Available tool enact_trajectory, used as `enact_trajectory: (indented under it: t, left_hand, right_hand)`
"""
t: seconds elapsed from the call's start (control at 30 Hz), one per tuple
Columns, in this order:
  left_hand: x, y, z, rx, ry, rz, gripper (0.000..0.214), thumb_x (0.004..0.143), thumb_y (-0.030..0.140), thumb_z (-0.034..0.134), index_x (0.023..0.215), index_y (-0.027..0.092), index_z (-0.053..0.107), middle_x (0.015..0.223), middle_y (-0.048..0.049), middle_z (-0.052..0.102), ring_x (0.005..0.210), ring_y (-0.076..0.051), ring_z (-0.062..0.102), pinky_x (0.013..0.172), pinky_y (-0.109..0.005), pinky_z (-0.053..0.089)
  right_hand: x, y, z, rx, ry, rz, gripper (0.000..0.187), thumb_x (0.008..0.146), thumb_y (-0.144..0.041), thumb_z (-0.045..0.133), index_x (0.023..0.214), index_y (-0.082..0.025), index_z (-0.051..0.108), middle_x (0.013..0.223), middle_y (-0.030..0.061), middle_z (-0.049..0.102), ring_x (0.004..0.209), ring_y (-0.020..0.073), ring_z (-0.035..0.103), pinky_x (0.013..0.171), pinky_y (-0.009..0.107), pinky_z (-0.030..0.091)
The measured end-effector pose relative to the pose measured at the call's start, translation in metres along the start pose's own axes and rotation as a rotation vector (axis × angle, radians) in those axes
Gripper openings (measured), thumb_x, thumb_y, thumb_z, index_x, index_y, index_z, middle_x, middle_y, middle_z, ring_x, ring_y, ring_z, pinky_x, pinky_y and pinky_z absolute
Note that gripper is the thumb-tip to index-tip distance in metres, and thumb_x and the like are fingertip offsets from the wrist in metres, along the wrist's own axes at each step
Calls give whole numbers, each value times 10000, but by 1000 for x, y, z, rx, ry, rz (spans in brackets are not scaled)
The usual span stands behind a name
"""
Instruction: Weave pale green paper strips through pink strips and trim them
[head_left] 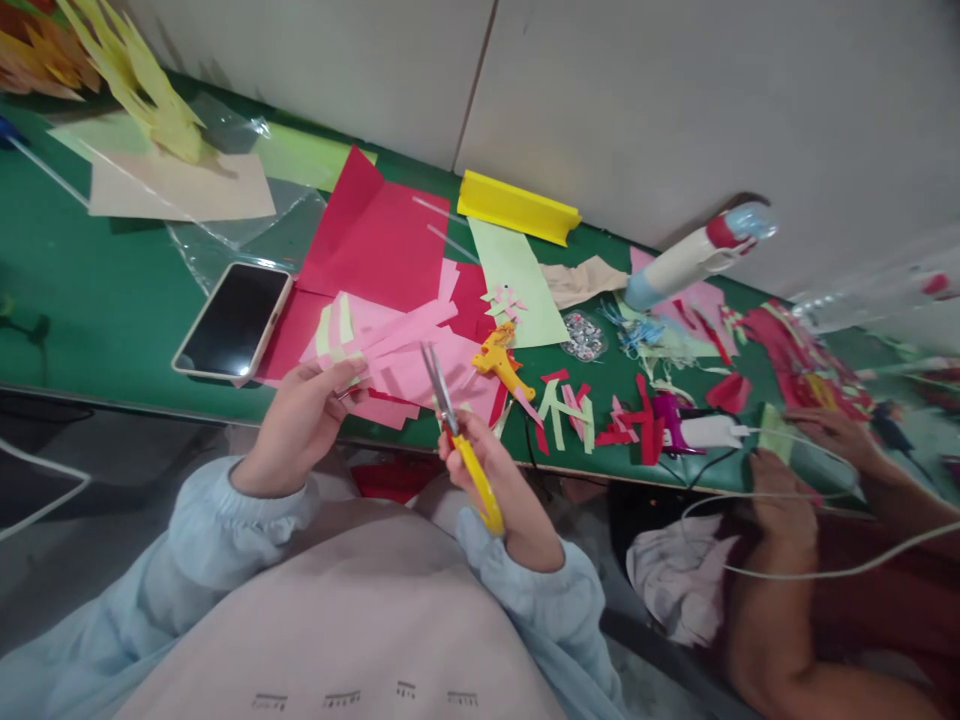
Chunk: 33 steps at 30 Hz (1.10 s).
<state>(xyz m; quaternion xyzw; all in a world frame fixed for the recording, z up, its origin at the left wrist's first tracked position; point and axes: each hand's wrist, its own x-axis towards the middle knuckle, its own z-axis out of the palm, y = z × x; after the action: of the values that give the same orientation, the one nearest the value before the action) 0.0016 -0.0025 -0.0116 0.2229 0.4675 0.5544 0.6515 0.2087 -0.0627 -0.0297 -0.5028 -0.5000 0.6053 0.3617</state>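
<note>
My left hand [300,415] is closed at the table's front edge, thumb and fingers pinching a small light green paper piece [335,330]. My fingers partly hide it, so its full shape cannot be made out. In my right hand [487,460] is a pair of scissors [448,400] with yellow handles, blades pointing up and away from me, almost closed. Behind both hands lie pink paper sheets and strips [409,345], on top of red paper [382,240]. A yellow glue gun [502,362] lies right of the scissors' blades.
A phone [236,320] lies left on the green table [97,300]. Rightward are cut paper strips [566,415], a purple-and-white device [686,432] with a cable, and a bottle [697,255]. Another person's hands [784,500] hold green paper at the right. A yellow holder [517,207] stands by the wall.
</note>
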Motion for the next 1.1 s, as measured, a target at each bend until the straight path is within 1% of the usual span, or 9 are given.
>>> enact_trajectory:
  t: [0.03, 0.1, 0.17, 0.23, 0.43, 0.57, 0.73, 0.87, 1.1]
  left_hand:
    - [0, -1, 1, -13, 8, 0, 150, 663, 174, 804, 600, 159, 669, 569, 31, 539, 607, -85, 552, 631, -202, 530]
    - [0, -2, 2, -32, 20, -4, 137, 658, 162, 805, 606, 160, 678, 570, 30, 546, 596, -82, 543, 629, -208, 530]
    - [0, -4, 4, -39, 13, 1, 123, 662, 157, 802, 615, 161, 688, 576, 27, 561, 587, -80, 537, 624, -210, 529]
    - [-1, -4, 5, -40, 1, 11, 108, 664, 158, 800, 626, 161, 699, 597, 21, 588, 595, -80, 545, 622, -207, 526]
    - [-6, -5, 8, -41, -21, -7, 91, 665, 171, 806, 645, 175, 717, 694, 1, 679, 668, -92, 607, 656, -207, 533]
    - [-7, -5, 9, -55, -21, -17, 120, 643, 175, 817, 615, 182, 701, 681, 7, 691, 655, -96, 617, 642, -212, 525]
    - [-10, -5, 12, -48, -6, -51, 128, 621, 179, 820, 600, 176, 695, 693, -3, 713, 676, -107, 635, 678, -229, 523]
    - [-13, -7, 13, -10, -9, -48, 107, 636, 199, 815, 627, 176, 710, 675, -3, 711, 660, -107, 631, 660, -222, 507]
    - [-15, -8, 14, 10, -10, -41, 117, 629, 219, 823, 635, 172, 717, 636, 8, 678, 592, -82, 577, 594, -191, 476]
  right_hand:
    - [-1, 6, 5, 23, -26, 6, 424, 785, -506, 657, 1092, -251, 513, 799, 4, 532, 603, 109, 497, 498, 226, 456]
    - [-2, 16, 12, 107, -88, 34, 436, 784, -439, 683, 1137, -272, 490, 844, 4, 539, 643, 112, 514, 567, 235, 488]
    - [-1, 23, 17, 162, -93, 57, 442, 784, -399, 689, 1153, -283, 476, 890, 8, 541, 672, 112, 528, 617, 240, 503]
    - [0, 26, 21, 188, -68, 63, 439, 785, -381, 684, 1156, -282, 471, 930, 12, 541, 701, 111, 546, 664, 245, 516]
    - [-2, 27, 22, 49, -31, 10, 476, 764, -293, 700, 1176, -245, 465, 951, 8, 558, 785, 109, 573, 780, 256, 512]
    - [-7, 25, 21, 19, -15, 7, 498, 770, -265, 694, 1205, -249, 451, 928, 2, 552, 779, 109, 580, 757, 248, 513]
    - [-9, 20, 24, -59, 20, -14, 513, 767, -276, 698, 1207, -252, 435, 958, 15, 564, 761, 119, 569, 710, 253, 510]
    - [-11, 18, 25, -113, 54, -21, 541, 760, -287, 707, 1224, -253, 430, 972, 20, 570, 790, 134, 573, 721, 263, 505]
    - [-14, 18, 28, -126, 88, -2, 596, 749, -310, 722, 1264, -243, 429, 1020, 40, 571, 801, 141, 584, 725, 267, 509]
